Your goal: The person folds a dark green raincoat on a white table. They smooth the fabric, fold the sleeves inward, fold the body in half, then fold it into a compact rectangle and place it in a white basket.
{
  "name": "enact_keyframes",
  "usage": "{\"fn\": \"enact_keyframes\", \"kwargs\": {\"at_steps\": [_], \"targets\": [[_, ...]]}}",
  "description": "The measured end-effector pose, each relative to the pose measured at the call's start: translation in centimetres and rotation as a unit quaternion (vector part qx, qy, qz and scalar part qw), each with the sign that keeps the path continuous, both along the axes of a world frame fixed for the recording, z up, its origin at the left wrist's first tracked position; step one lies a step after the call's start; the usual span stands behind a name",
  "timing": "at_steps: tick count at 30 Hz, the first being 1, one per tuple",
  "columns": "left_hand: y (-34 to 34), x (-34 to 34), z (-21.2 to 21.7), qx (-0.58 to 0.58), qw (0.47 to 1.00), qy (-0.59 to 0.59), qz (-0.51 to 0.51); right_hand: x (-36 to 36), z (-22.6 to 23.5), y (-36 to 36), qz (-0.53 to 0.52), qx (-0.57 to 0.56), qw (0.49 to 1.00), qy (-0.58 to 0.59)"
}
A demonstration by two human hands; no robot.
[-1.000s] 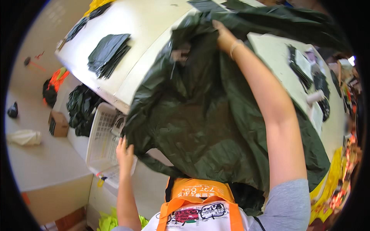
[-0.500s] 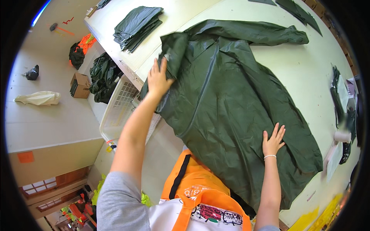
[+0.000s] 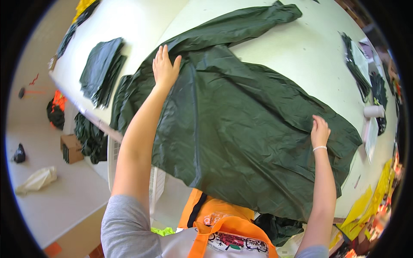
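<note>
A dark green raincoat (image 3: 241, 142) lies spread over the white table (image 3: 275, 47), with a long seam or placket running down its left part. One sleeve (image 3: 241, 23) stretches toward the far side; more of the coat bunches at the table's left edge. On the upper part of the coat rests my left hand (image 3: 166, 69), its fingers straight and the thumb apart, holding nothing. Toward the coat's right end, my right hand (image 3: 320, 132) lies on the fabric with its fingers loosely bent and close together; no cloth shows gripped in it.
A stack of folded dark green pieces (image 3: 101, 71) sits on the table's far left. At the right edge are dark strips (image 3: 357, 66), a white roll (image 3: 374, 111) and yellow material (image 3: 370, 206). Below the left edge stand a white plastic basket (image 3: 157, 185) and a cardboard box (image 3: 72, 148).
The view has turned and shifted. My left hand has moved up along the coat, and the coat lies flatter near it. My right hand's spread fingers have drawn together.
</note>
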State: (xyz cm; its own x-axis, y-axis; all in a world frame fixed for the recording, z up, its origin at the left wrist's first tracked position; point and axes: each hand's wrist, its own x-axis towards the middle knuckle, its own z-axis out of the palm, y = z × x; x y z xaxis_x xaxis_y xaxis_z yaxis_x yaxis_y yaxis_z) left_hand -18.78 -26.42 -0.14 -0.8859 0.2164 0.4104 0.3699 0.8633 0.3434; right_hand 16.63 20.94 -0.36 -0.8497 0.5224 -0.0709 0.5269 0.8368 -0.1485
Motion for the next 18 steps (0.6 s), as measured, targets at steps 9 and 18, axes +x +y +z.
{"fn": "enact_keyframes", "kwargs": {"at_steps": [9,18], "targets": [[14.8,-10.6,1.5,-0.126,0.976,-0.176,-0.01,-1.8,-0.5,6.3,0.006,-0.069,0.997,0.037],[14.3,-14.6,3.3,0.064,0.971,-0.175,-0.151,-3.1,6.5,8.6,0.111,-0.115,0.984,0.074]]}}
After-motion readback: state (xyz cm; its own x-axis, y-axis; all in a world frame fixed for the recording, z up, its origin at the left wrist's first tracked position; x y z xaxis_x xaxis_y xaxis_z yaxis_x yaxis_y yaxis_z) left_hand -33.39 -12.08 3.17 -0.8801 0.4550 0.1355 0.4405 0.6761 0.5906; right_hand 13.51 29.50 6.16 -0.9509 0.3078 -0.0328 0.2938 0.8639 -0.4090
